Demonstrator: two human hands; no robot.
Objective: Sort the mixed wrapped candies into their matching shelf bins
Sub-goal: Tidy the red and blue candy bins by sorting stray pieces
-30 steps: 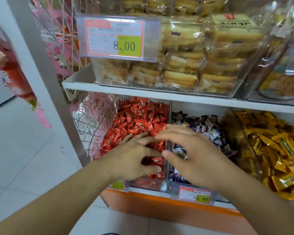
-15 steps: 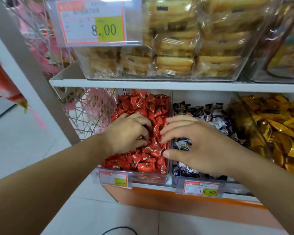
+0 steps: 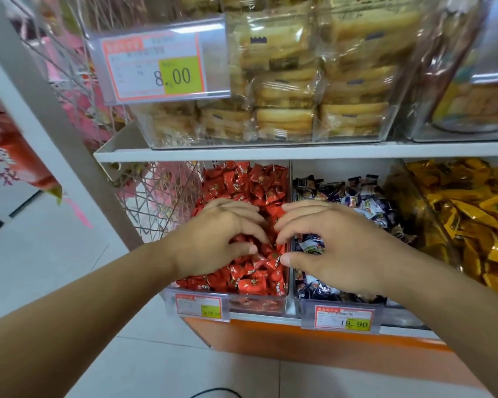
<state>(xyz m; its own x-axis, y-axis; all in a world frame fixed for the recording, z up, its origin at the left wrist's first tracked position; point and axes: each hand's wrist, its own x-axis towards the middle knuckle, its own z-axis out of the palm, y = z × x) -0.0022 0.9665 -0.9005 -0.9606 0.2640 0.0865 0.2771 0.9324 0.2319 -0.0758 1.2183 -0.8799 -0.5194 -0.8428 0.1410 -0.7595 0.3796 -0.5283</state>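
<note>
Both hands in the red-candy bin (image 3: 285, 300), left hand (image 3: 219, 239) and right hand (image 3: 336, 248) fingers curled into the red candies (image 3: 250, 182), actual pinch unclear; pieces look light, crinkly, slippery, so pinch one by its twisted wrapper end.

Both hands work a clear bin (image 3: 283, 304) of red wrapped candies (image 3: 242, 182): the left hand (image 3: 216, 237) curls into the pile, the right hand (image 3: 336, 245) reaches over the divider from the blue-and-white candies (image 3: 356, 199). Yellow candies (image 3: 471, 214) lie alongside.
</note>
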